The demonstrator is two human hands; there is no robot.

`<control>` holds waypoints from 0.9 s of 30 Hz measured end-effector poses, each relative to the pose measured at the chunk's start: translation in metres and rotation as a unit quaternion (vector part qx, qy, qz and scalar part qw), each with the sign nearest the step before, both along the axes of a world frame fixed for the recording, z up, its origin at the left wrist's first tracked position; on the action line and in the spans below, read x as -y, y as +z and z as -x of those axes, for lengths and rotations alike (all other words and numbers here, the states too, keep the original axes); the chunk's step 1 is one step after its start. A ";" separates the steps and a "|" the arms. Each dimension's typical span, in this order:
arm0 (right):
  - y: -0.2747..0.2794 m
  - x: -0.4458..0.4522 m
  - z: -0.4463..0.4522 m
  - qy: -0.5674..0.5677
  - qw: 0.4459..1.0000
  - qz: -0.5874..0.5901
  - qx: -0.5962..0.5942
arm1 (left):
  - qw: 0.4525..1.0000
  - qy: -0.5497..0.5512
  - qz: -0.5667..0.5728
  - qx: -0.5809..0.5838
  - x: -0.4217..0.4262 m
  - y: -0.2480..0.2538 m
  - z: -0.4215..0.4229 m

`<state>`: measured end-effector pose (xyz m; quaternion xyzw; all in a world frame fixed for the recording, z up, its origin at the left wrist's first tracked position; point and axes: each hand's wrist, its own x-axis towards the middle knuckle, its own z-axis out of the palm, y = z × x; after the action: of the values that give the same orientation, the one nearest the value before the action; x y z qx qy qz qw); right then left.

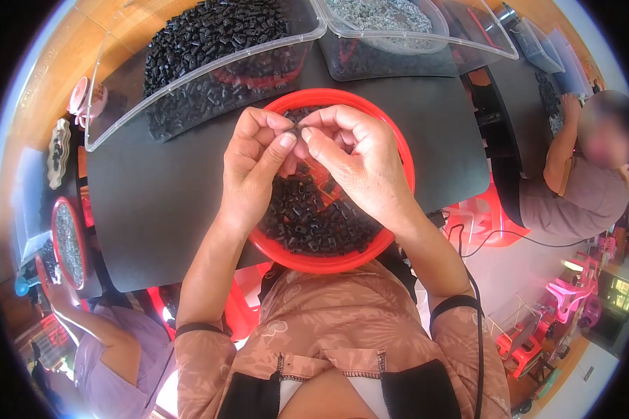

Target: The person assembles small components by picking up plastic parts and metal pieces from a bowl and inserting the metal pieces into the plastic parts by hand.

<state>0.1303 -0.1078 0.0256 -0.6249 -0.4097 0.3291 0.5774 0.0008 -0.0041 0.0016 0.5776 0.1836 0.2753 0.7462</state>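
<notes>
Above a round red basin (pixel 330 264), both hands meet fingertip to fingertip. My left hand (pixel 254 155) is closed in a pinch of thumb and index finger. Facing it, my right hand (pixel 365 155) pinches too, its thumb close to the left fingertips. Between them is a small black part (pixel 296 130), mostly covered by the fingers; its exact kind cannot be made out. Many small black plastic parts (pixel 307 220), some short and tube-like with holes, lie in the basin below my hands, and patches of its red bottom show through.
A clear bin of black parts (pixel 213 38) stands at the back left of the dark table (pixel 164 202). Beside it, another clear bin (pixel 391 64) holds a tub of small silvery pieces (pixel 384 15). People sit at either side. A black cable (pixel 479 328) hangs along my right arm.
</notes>
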 end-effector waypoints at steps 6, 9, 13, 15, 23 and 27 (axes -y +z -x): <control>-0.006 0.001 0.000 -0.018 0.998 -0.053 0.002 | 1.000 -0.011 0.011 0.012 0.001 0.003 -0.002; -0.005 0.003 -0.003 -0.005 0.999 -0.040 0.007 | 0.999 -0.022 0.013 -0.025 0.000 0.008 -0.002; -0.001 0.006 -0.004 0.001 1.000 -0.029 0.000 | 0.997 -0.067 0.017 -0.030 -0.003 0.001 0.000; -0.002 0.006 -0.003 -0.004 0.999 -0.042 -0.018 | 0.996 -0.083 0.017 -0.041 -0.003 0.000 0.000; 0.006 0.011 -0.015 0.024 0.999 0.032 0.011 | 0.990 -0.095 -0.080 -0.071 0.001 0.001 0.001; 0.014 0.010 -0.016 0.039 0.998 0.039 -0.038 | 0.988 -0.049 -0.128 -0.077 0.006 0.002 0.000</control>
<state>0.1459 -0.1181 0.0394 -0.6176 -0.3982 0.3904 0.5546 0.0011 -0.0103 0.0039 0.6963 0.1754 0.2137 0.6624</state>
